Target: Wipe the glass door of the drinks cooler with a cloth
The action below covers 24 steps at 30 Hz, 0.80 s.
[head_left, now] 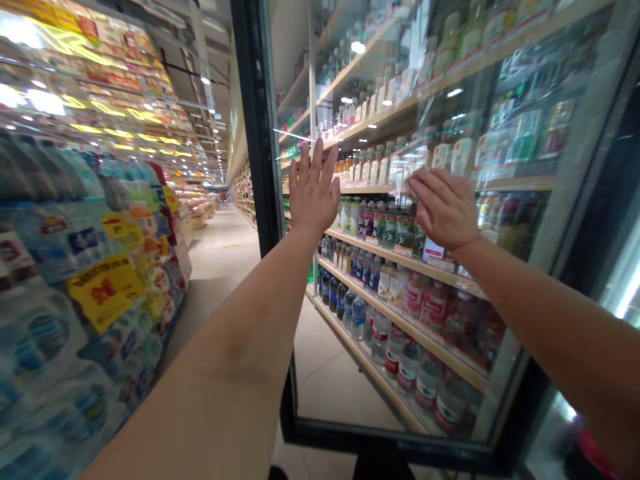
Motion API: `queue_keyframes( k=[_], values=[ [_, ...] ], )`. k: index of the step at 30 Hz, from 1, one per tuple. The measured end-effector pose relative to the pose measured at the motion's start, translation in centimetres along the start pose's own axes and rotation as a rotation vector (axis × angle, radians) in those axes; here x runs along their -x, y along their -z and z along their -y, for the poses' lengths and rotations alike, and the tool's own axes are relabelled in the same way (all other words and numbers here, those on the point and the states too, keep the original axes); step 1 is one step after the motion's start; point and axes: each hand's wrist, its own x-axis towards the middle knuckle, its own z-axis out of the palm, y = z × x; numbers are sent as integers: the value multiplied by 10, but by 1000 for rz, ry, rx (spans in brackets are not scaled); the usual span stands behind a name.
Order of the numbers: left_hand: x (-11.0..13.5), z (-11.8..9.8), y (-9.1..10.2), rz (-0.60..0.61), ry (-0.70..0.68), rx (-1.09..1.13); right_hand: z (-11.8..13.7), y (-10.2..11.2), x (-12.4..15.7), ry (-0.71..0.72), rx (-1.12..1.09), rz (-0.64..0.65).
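Both hands up at a black-framed glass door in a shop aisle.
The left hand is spread, palm toward the pane near the upright of the black frame, and appears to rest on the glass; the right hand is bunched, fingers together, close to the same pane, though whether it pinches anything cannot be told. The door stands directly in front of the person, rows of bottles on shelves showing in its glass. Left of it, across the pale floor, are stacked drink packs with a yellow sign.
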Motion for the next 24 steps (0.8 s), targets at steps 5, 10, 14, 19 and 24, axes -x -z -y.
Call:
queue_keyframes(
  k=[5, 10, 14, 19, 24],
  values=[
    [0, 2, -2, -29, -31, 18, 0, -5, 1, -255, 77, -242],
    [0, -1, 1, -15, -12, -44, 2, -2, 3, 32, 44, 5],
    [1, -2, 3, -33, -27, -2, 2, -2, 3, 61, 48, -35],
    [1, -3, 5, -29, -26, 23, 1, -4, 5, -74, 64, -105],
    [1, -4, 6, -27, -18, 44, -5, -6, 3, -365, 58, -291]
  ],
)
